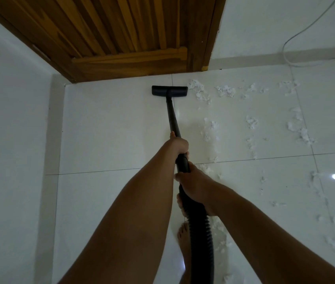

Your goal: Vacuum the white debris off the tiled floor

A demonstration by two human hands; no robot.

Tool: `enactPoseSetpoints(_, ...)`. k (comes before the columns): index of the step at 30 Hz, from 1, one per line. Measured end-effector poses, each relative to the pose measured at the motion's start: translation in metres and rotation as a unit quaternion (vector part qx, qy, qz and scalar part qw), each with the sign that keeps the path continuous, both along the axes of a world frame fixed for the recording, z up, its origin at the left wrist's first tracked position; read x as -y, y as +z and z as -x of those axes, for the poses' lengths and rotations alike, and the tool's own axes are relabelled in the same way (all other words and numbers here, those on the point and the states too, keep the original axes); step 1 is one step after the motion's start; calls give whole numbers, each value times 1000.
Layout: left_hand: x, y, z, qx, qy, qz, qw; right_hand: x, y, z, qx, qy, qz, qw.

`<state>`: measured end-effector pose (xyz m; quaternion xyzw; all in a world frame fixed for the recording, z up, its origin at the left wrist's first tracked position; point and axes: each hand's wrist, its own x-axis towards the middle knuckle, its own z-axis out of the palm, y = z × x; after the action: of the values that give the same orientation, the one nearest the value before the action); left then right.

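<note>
Glossy white floor tiles (111, 130) meet a wooden door (121, 33). Shredded white debris (224, 92) (light, probably easily scattered) lies just right of the floor nozzle (169, 90). Left hand (180, 145) and right hand (193, 185) both have fingers wrapped around the stiff black wand (172, 115); the ribbed hose (201, 232) bends softly.

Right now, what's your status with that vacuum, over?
Left hand grips the tube, right hand grips the hose. Vacuum head on the tiles by the door, white debris scattered to its right. Nothing in the way.
</note>
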<state>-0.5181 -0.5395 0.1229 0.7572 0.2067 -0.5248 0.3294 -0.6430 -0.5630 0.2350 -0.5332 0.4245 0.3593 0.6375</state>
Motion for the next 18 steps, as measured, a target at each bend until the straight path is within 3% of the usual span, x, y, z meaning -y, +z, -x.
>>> enactPoseSetpoints(13, 8, 4, -19, -3, 53, 8, 999, 11, 0, -19, -13, -22, -24, 999)
enactPoseSetpoints(18, 10, 18, 1, 10, -4, 14, 1000, 16, 14, 0, -23, -25, -23, 999)
